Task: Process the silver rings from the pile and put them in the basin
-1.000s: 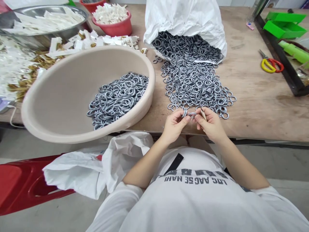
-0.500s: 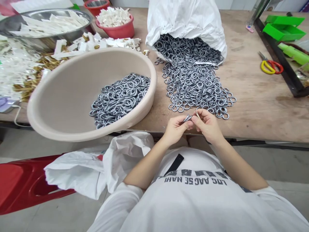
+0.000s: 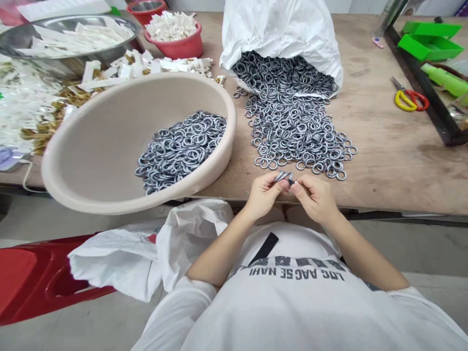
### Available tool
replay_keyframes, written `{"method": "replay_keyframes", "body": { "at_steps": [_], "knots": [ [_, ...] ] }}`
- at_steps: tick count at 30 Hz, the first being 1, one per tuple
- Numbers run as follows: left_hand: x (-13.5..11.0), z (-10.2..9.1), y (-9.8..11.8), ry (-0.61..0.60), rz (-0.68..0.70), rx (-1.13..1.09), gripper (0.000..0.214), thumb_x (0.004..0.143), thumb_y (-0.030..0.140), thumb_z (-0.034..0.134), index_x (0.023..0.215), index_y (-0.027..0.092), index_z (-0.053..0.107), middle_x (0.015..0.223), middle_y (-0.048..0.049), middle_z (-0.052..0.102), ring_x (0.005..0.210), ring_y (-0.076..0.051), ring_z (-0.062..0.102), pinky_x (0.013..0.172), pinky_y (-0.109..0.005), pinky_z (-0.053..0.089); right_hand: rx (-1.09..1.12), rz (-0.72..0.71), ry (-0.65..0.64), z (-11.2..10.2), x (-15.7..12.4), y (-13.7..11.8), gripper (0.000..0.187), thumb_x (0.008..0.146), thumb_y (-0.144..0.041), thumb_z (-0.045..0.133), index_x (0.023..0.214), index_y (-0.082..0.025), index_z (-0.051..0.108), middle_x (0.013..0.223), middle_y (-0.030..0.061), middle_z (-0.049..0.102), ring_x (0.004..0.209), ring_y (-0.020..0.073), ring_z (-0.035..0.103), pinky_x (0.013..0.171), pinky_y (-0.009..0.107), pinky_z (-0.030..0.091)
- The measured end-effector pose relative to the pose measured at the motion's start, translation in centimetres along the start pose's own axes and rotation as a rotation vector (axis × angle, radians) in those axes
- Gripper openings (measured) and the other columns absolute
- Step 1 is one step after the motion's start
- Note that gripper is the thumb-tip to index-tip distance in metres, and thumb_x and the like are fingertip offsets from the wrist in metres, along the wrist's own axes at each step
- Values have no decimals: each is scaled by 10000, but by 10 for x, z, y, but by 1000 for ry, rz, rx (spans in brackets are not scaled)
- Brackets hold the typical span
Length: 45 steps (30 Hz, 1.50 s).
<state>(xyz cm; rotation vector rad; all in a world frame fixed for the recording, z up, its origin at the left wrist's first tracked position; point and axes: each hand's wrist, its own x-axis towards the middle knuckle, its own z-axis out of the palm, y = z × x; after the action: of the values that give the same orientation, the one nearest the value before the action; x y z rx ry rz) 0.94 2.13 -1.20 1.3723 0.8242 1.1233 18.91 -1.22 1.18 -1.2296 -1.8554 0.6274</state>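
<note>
My left hand [image 3: 263,194] is closed on a few grey metallic rings [image 3: 281,176], which stick up between thumb and fingers. Close beside it, my right hand [image 3: 317,197] is pinched, its fingertips almost meeting the left ones. A small dark bit [image 3: 291,182] shows between the two sets of fingertips; I cannot make out what it is. Just beyond my hands lies a heap of loose rings [image 3: 292,126], spilling from a white sack [image 3: 280,29]. To the left, a large beige basin [image 3: 98,131] leans tilted and holds a pile of the same rings [image 3: 183,148].
Scissors [image 3: 409,100] with red and yellow handles lie at right, by a dark metal frame [image 3: 424,83] and green trays [image 3: 429,44]. White pieces fill a steel bowl [image 3: 69,58] and a red tub [image 3: 183,46]. A red stool [image 3: 32,278] stands below the table.
The right fingers have lowered and drawn slightly away, and the ring they pinched no longer shows there. The rings in my left hand stand up more visibly.
</note>
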Motion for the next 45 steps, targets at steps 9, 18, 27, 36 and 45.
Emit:
{"method": "replay_keyframes", "body": {
  "at_steps": [9, 18, 27, 36, 45],
  "knots": [
    [0, 0, -4, -14, 16, -6, 294, 883, 446, 699, 853, 154, 692, 698, -3, 656, 643, -117, 606, 641, -228, 491, -20, -6, 0, 3, -2, 1, 321, 1009, -419, 525, 833, -206, 689, 724, 13, 630, 681, 152, 554, 651, 285, 365],
    [-3, -6, -2, -133, 96, 43, 291, 945, 388, 632, 787, 148, 674, 733, -21, 664, 715, -122, 615, 733, -248, 481, -142, 281, 81, -3, 12, 14, 440, 1033, -521, 395, 818, -209, 619, 703, 9, 629, 670, 169, 577, 630, 280, 356],
    [5, -1, -13, 124, -19, -270, 286, 856, 441, 738, 842, 180, 623, 767, 19, 611, 667, -84, 543, 679, -210, 456, -709, 367, -103, 1, 38, 13, 241, 946, -389, 588, 1083, -206, 662, 1014, 138, 747, 835, 299, 677, 694, 346, 401],
    [6, 1, -5, 65, -29, -179, 297, 822, 402, 781, 1002, 172, 728, 890, -20, 688, 800, -121, 594, 779, -235, 464, 583, 305, 22, 7, 20, 4, 269, 970, -510, 549, 926, -246, 524, 738, -34, 574, 535, 107, 468, 511, 244, 360],
    [3, 1, -3, 58, 8, -44, 265, 805, 415, 785, 866, 162, 740, 787, -6, 657, 740, -127, 549, 714, -245, 440, 540, 328, 116, 16, 17, -3, 262, 889, -465, 670, 918, -226, 567, 766, -33, 571, 627, 108, 484, 587, 241, 413]
  ]
}}
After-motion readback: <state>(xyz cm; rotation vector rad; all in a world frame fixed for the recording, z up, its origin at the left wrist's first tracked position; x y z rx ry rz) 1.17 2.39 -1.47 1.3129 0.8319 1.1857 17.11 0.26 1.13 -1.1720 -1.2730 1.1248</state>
